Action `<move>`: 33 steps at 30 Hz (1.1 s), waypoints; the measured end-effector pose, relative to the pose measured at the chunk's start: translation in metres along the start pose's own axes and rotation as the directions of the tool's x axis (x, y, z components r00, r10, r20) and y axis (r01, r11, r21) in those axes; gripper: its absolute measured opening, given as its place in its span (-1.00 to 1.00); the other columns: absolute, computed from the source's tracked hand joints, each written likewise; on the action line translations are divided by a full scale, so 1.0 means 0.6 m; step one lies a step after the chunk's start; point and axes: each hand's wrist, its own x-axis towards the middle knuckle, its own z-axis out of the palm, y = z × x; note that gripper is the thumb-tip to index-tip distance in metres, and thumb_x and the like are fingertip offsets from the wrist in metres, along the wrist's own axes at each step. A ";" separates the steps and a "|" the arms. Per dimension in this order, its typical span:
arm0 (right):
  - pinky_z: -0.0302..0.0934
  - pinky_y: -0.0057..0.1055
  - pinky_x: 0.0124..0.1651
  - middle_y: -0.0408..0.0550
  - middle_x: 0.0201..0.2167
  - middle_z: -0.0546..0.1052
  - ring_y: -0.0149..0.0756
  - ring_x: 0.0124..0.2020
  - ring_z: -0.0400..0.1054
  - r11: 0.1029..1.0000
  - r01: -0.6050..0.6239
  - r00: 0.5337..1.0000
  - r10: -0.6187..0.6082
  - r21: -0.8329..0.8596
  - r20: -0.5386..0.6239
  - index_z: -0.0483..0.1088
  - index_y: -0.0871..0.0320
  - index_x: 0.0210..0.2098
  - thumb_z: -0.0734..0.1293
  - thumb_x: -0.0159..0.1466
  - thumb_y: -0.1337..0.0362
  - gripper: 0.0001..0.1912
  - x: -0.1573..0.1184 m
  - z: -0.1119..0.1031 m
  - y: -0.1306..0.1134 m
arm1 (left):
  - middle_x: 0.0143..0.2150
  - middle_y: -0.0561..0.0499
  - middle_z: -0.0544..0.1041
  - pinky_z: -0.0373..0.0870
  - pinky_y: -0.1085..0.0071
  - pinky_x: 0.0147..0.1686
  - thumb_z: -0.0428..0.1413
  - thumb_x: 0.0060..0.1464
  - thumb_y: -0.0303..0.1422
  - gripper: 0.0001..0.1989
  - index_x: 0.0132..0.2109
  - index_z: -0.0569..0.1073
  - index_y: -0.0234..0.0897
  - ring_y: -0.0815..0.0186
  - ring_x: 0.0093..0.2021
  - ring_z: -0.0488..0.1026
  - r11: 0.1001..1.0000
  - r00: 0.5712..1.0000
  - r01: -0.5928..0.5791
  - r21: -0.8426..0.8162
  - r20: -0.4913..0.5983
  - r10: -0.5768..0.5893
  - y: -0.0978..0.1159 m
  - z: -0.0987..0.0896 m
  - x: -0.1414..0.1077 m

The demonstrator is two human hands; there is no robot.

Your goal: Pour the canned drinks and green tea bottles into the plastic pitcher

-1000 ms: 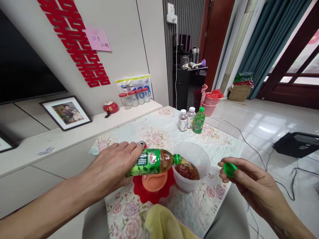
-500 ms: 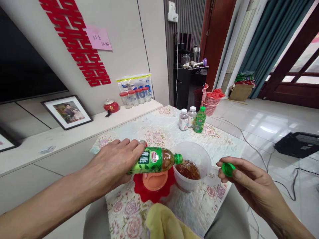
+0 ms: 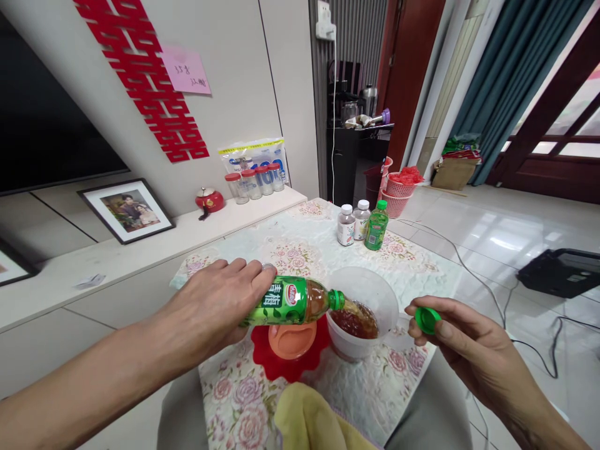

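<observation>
My left hand (image 3: 229, 297) is wrapped round a green-labelled bottle (image 3: 288, 301), which lies nearly level with its open mouth over the rim of a translucent white tub (image 3: 363, 284). Brown liquid (image 3: 355, 320) runs from the mouth into the tub, where more of it stands. Between thumb and fingers, my right hand (image 3: 462, 331) pinches a green cap (image 3: 427, 320), to the right of the tub. Below the bottle, an orange dish (image 3: 292, 340) sits on a red scalloped plate (image 3: 276, 370).
Two white-capped bottles (image 3: 346, 226) and a green bottle (image 3: 376, 226) stand at the back of the flowered table (image 3: 246, 400). A yellow cloth (image 3: 309, 419) lies at the near edge. Red-lidded jars (image 3: 250, 184) and a framed photo (image 3: 126, 211) are on the left shelf.
The bottle has shifted very slightly right, and the stream of liquid at its mouth now shows more clearly. My right hand has barely moved.
</observation>
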 end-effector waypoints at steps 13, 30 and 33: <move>0.52 -0.33 -0.35 0.09 -0.24 0.65 -0.21 -0.38 0.54 1.000 -0.014 1.000 0.014 -0.005 0.016 0.67 0.06 -0.13 0.61 0.16 0.04 -0.65 0.002 0.002 -0.003 | -0.05 -0.09 0.59 0.41 0.12 -0.13 0.35 -0.19 -0.46 -0.39 0.06 0.40 -0.15 -0.01 -0.09 0.55 0.997 1.000 -0.026 0.066 0.008 0.026 0.000 -0.012 0.006; 0.49 -0.33 -0.36 0.10 -0.27 0.63 -0.25 -0.41 0.48 0.998 -0.021 1.000 0.022 -0.058 0.022 0.67 0.11 -0.13 0.61 0.13 0.00 -0.59 0.002 0.007 -0.007 | -0.13 -0.09 0.58 0.37 0.14 -0.16 0.27 -0.13 -0.62 -0.50 -0.01 0.45 -0.16 -0.01 -0.13 0.55 0.993 0.999 -0.044 0.113 -0.002 0.044 0.013 -0.048 0.017; 0.49 -0.34 -0.35 0.08 -0.34 0.61 -0.23 -0.39 0.49 0.997 -0.012 0.999 0.015 -0.070 0.034 0.67 0.11 -0.13 0.60 0.14 -0.01 -0.59 0.001 0.007 -0.008 | -0.15 -0.08 0.58 0.35 0.15 -0.15 0.28 -0.11 -0.65 -0.53 -0.04 0.46 -0.18 -0.01 -0.14 0.55 0.994 0.999 -0.037 0.099 0.016 0.036 0.019 -0.065 0.018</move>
